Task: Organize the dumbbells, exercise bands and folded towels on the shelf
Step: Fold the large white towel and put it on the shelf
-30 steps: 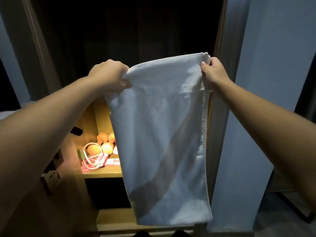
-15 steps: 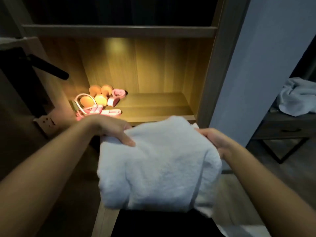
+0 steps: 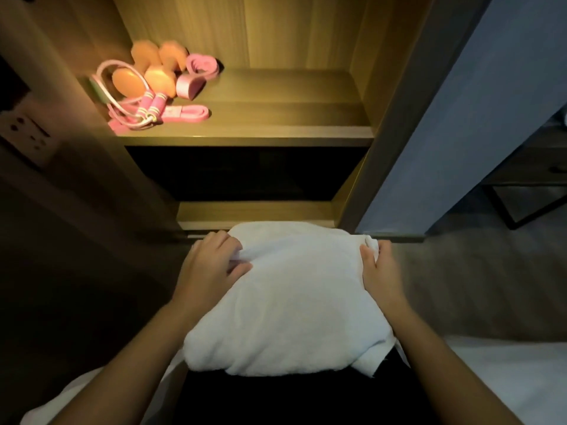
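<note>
Head: left hand (image 3: pixel 211 266), right hand (image 3: pixel 381 273) fingers (image 3: pixel 228 244) grip towel (image 3: pixel 291 305).

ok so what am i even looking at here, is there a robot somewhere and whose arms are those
There is no robot here. The arms belong to a person, and the camera is worn on their head, looking forward and down. That is why both forearms reach in from the bottom of the picture.

The left hand and the right hand each grip one side of a white towel, which is bunched into a rough fold low in front of the person.

Beyond the towel is a lit wooden shelf. At its left end lie orange dumbbells, pink exercise bands and a pink cord with two handles. Under that shelf is a dark compartment; what is in it cannot be seen.
</note>
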